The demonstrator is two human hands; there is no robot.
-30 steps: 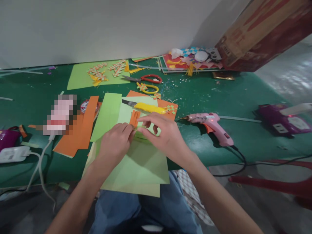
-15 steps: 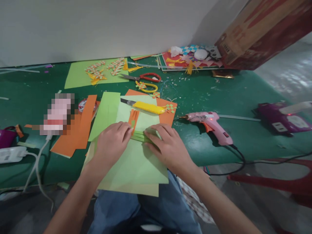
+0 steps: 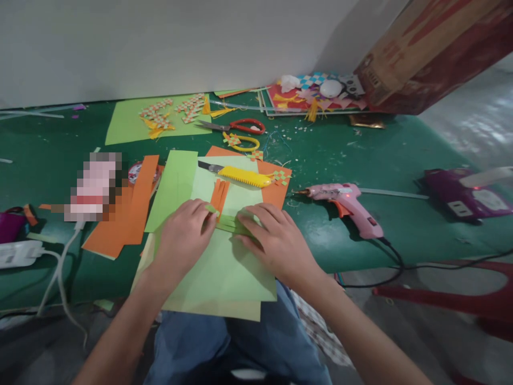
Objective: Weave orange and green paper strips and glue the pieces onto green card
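Orange paper strips (image 3: pixel 220 193) stand upright on a light green sheet (image 3: pixel 224 272), crossed near their lower end by green paper strips (image 3: pixel 229 223). My left hand (image 3: pixel 186 227) is closed in a pinch at the crossing, with the tip of a green strip sticking out between thumb and index finger. On the right part of the green strips lies my right hand (image 3: pixel 276 235), its fingers apart and pressing them onto the sheet. Just above the strips is a yellow-handled utility knife (image 3: pixel 244 175). How the strips interlace is partly covered by my fingers.
A pink hot glue gun (image 3: pixel 347 203) lies on the right, its cord trailing off the table. Red-handled scissors (image 3: pixel 246 126) and yellow-handled scissors (image 3: pixel 252 143) lie behind. Orange paper pieces (image 3: pixel 136 208) and a pixelated pink object (image 3: pixel 98 182) are on the left. A purple power block (image 3: pixel 449 192) is far right.
The green strip end at my left fingers has lifted off the orange strips and swung left into the pinch. My right hand stays nearly still.
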